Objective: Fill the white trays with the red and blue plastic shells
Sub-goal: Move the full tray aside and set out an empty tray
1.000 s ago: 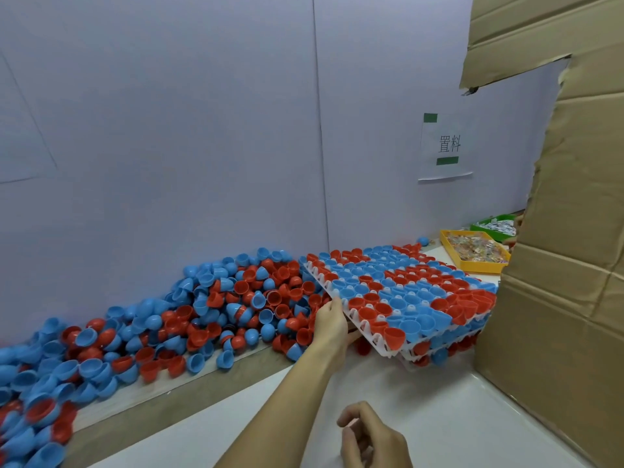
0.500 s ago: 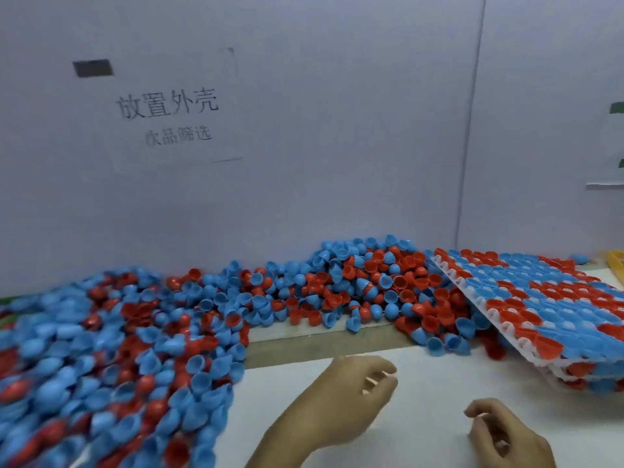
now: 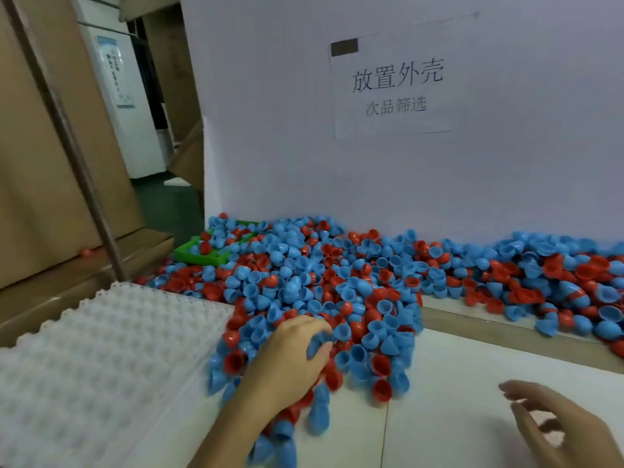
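Observation:
A big heap of red and blue plastic shells (image 3: 337,282) spreads along the white wall and spills onto the white table. My left hand (image 3: 290,359) lies on the near edge of the heap, fingers curled into the shells and closed around a few blue ones. At the lower left is an empty white tray (image 3: 101,359) with rows of dimpled cups, touching the heap at its right edge. My right hand (image 3: 553,423) hovers over the bare table at the lower right, fingers spread, holding nothing.
A green bin (image 3: 206,253) sits half buried in shells at the heap's far left. Cardboard panels (image 3: 50,163) and a metal pole (image 3: 77,157) stand at the left. A paper sign (image 3: 396,82) hangs on the wall. White table surface (image 3: 472,373) lies between my hands.
My view has swung left, away from the filled trays to the empty tray. My left hand has moved from the filled tray's edge into the shell heap and closed on shells. My right hand has opened.

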Available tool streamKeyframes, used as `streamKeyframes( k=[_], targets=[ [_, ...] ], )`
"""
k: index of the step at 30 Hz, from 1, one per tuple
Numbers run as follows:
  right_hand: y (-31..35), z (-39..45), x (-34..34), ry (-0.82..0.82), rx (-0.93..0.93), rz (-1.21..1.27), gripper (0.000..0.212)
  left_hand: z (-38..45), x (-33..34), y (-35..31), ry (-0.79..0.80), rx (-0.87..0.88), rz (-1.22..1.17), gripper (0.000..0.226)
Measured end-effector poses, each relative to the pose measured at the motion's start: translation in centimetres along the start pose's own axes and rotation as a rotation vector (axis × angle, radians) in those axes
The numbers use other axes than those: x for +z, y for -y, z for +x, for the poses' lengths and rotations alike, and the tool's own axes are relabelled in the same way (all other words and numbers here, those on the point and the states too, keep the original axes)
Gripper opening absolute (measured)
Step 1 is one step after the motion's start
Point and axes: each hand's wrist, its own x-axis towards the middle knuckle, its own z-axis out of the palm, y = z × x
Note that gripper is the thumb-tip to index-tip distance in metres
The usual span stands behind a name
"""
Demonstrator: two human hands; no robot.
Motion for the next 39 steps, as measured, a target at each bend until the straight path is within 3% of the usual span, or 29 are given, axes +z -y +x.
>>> streamKeyframes(
  k=[5,8,11,14,16,20,28,31,35,39],
  targets=[
    [8.0,1.4,6.8,0.156,-0.354,0.067,0.039,-1.4,-3.5,2.8,-0.207,-0.091,-0.015,0.012],
    [12.0,2.6,10.7,0.262,-0.543,0.089,0.029,-1.7,-5.8,5.7,-0.208,-0.201,0.12,0.024],
    [15.8,3.7,14.2,0.362,-0.634,0.099,0.02,-1.6,-7.8,8.6,-0.126,-0.372,0.312,0.039],
    [19.1,4.8,17.1,0.424,-0.687,0.083,0.021,-1.5,-8.8,11.5,0.144,-0.599,0.47,0.074],
    [20.9,5.2,18.6,0.461,-0.714,0.064,0.02,-1.6,-9.0,12.8,0.284,-0.653,0.534,0.088],
    [23.2,5.5,20.9,0.527,-0.732,0.003,0.02,-1.4,-9.3,13.7,0.26,-0.572,0.54,0.062],
    [25.5,5.3,24.0,0.634,-0.585,0.012,0.02,-0.4,-11.5,13.4,0.172,-0.566,0.446,0.053],
    [27.2,4.9,25.1,0.676,-0.356,0.167,0.025,0.0,-11.8,12.8,0.078,-0.557,0.46,0.045],
    [29.4,4.2,25.8,0.804,0.081,0.598,0.033,-0.3,-10.7,12.4,0.055,-0.533,0.534,0.074],
    [29.8,3.7,25.8,0.85,0.267,0.757,0.031,-1.0,-9.8,11.5,-0.112,-0.445,0.588,0.082]
  ],
)
